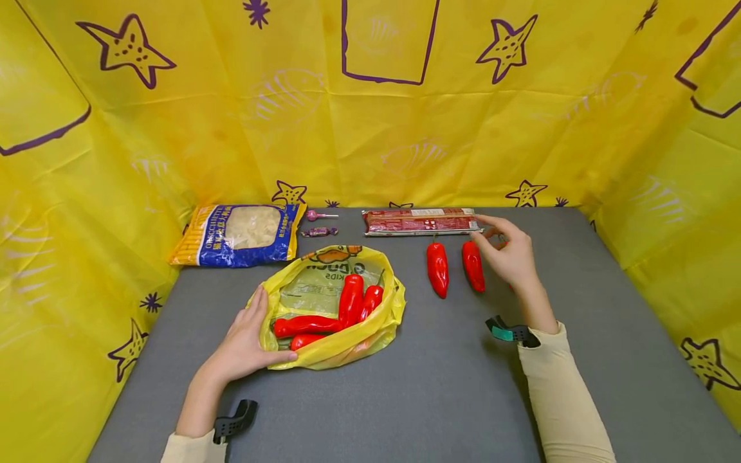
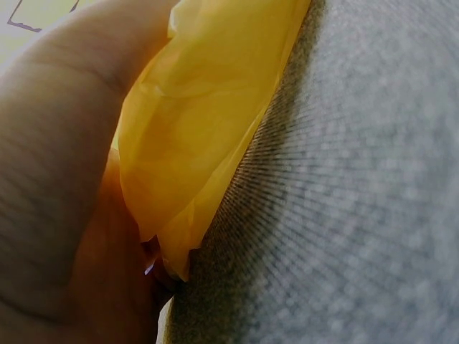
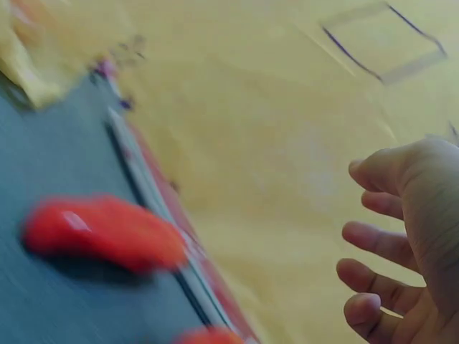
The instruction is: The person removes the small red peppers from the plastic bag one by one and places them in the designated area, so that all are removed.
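Head view shows our left hand (image 1: 246,344) pinching the near rim of the yellow bag (image 1: 332,308) at lower centre, thumb curled over the edge, four red peppers (image 1: 341,312) inside. Our right hand (image 1: 509,257), fingers loose and holding nothing, hovers beside two peppers on the tabletop (image 1: 457,267) right of centre. We judge this mid-transfer; next, the right fingers need a firm grip on one pepper.
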Action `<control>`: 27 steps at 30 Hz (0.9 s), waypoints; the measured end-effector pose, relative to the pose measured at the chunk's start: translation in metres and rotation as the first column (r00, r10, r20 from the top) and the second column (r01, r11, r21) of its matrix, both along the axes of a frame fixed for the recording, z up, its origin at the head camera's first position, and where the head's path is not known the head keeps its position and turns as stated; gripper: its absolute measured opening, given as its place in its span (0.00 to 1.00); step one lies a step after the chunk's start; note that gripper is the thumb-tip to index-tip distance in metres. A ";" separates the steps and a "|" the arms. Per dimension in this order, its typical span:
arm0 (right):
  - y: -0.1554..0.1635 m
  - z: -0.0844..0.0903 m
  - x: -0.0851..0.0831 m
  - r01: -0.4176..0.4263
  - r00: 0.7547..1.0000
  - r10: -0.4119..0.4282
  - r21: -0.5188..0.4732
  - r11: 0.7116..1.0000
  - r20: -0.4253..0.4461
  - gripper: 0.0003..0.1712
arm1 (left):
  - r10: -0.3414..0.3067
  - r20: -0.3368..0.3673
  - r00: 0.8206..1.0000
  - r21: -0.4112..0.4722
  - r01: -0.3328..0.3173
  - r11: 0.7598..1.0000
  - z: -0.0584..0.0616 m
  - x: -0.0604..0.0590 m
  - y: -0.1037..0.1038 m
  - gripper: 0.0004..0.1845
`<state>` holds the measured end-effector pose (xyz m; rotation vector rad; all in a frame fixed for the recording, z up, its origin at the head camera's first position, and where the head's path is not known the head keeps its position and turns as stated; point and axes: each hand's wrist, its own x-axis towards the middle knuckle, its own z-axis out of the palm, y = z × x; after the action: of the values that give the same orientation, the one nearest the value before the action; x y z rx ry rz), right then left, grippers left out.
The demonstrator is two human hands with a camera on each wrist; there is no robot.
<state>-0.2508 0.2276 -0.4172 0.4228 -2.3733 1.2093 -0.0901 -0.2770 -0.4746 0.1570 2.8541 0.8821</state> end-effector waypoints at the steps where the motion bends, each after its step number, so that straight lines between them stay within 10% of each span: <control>1: -0.009 -0.002 0.000 -0.032 0.999 0.032 0.010 0.999 -0.004 0.21 | 0.001 0.004 1.000 0.001 -0.001 1.000 0.000 0.000 0.000 0.80; 10: -0.085 -0.006 0.002 -0.283 0.959 0.279 0.072 0.956 0.053 0.22 | -0.002 0.005 1.000 0.008 0.002 1.000 0.001 0.000 0.001 0.80; 27: -0.211 0.022 -0.002 -0.476 0.864 0.457 0.051 0.878 0.211 0.18 | 0.016 0.020 1.000 0.001 -0.016 1.000 -0.001 -0.001 -0.001 0.80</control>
<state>-0.2525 0.0166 -0.3947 1.0079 -2.5935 1.3876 -0.0911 -0.2785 -0.4758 0.1253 2.8404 0.8827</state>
